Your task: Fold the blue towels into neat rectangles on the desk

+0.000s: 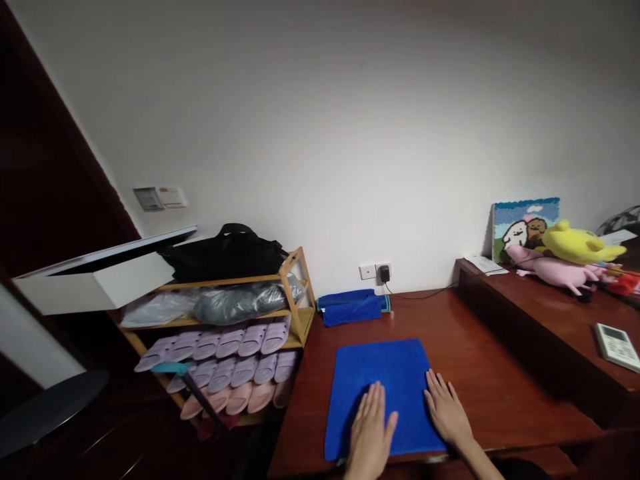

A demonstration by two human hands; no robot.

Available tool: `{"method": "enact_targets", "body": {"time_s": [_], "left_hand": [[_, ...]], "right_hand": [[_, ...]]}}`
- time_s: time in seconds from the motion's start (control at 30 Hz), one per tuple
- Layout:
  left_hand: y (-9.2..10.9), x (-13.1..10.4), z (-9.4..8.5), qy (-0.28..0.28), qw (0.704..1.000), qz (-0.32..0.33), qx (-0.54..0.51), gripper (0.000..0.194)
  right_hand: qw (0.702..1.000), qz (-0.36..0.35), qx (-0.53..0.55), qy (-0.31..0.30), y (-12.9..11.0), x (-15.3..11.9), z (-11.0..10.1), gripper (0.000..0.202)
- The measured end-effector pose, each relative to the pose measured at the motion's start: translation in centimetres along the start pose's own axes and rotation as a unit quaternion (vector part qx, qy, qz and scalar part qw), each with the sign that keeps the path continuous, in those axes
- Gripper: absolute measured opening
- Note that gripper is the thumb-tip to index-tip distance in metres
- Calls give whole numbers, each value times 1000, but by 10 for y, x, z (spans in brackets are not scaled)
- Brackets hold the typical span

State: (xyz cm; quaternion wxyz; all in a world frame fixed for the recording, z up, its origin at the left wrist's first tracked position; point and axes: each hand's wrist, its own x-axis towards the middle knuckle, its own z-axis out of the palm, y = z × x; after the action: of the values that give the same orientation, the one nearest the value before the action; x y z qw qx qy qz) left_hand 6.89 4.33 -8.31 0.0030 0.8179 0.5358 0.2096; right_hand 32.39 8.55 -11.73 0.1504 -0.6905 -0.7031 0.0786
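Blue cloth [380, 363] lies flat on the bench [480, 353], under and ahead of the hands, its near edge close to the bench's front edge. Left hand [371, 430] is over the near middle of the cloth, palm down, fingers straight and together, thumb held out; whether it presses or hovers, cannot tell. Right hand [447, 408] lies palm down along the cloth's right edge, fingers slightly spread, partly over bare wood. Neither hand grips or pinches anything.

State of the work, as judged: smoothing looks well along. Far edge and sides run fairly straight; no large wrinkle shows. No raised flap visible; one layer or several, cannot tell. Part of the near edge is hidden by the left hand. If the cloth is to be made smaller, that part appears not yet done.

Beyond the hands, by the wall: a bundle of blue cloths [353, 308], compact, apart from the flat one, seemingly finished or set aside. Plugged-in black adapter [385, 273] above and just right of it. Shoe rack [295, 320] stands well left of both hands.
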Motion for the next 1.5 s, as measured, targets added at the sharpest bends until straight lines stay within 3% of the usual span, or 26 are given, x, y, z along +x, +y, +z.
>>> {"method": "enact_targets", "body": {"time_s": [0.13, 0.2, 0.27, 0.4, 0.67, 0.73, 0.8, 0.9, 1.0, 1.1, 1.2, 1.33, 1.43, 1.5], "left_hand": [[70, 57, 20, -74, 994, 36, -67, 64], [83, 70, 31, -101, 991, 11, -83, 66], [78, 70, 37, -110, 990, -15, -87, 70], [31, 45, 29, -86, 995, -49, -31, 70], [-103, -2, -25, -71, 976, -191, 76, 73], [-126, -8, -36, -58, 967, -231, 93, 72], [-133, -11, -45, -14, 963, -248, 106, 68], [-107, -8, -52, 43, 970, -220, 95, 60], [-48, 5, -47, 6, 987, -150, 61, 50], [13, 32, -28, -18, 997, -74, 22, 41], [53, 67, -1, -35, 999, -17, -26, 43], [63, 102, 33, -96, 994, 15, -52, 63], [44, 103, 45, -131, 991, -19, -29, 71], [23, 95, 42, -136, 990, -45, -9, 74]], "right_hand": [[999, -35, -27, -15, 7, -4, 9, 63], [998, -48, -37, -13, 10, -4, 12, 61], [998, -42, -35, -4, 12, -3, 15, 62], [1000, -20, -21, 9, 10, 0, 19, 66], [1000, 1, -8, 4, 8, 0, 18, 68], [1000, 9, -3, -3, 8, 6, 13, 68], [1000, 12, 0, 5, 5, 16, 4, 68], [1000, 10, 2, 19, -4, 35, -12, 68], [1000, 18, 1, -18, -12, 49, -16, 67], [999, 11, -7, -35, -12, 53, -7, 66], [999, -4, -11, -31, -7, 50, 2, 65], [997, -33, -28, -58, -5, 49, -2, 64], [997, -7, -28, -71, -9, 49, -8, 67], [997, 12, -22, -73, -13, 50, -11, 68]]}}
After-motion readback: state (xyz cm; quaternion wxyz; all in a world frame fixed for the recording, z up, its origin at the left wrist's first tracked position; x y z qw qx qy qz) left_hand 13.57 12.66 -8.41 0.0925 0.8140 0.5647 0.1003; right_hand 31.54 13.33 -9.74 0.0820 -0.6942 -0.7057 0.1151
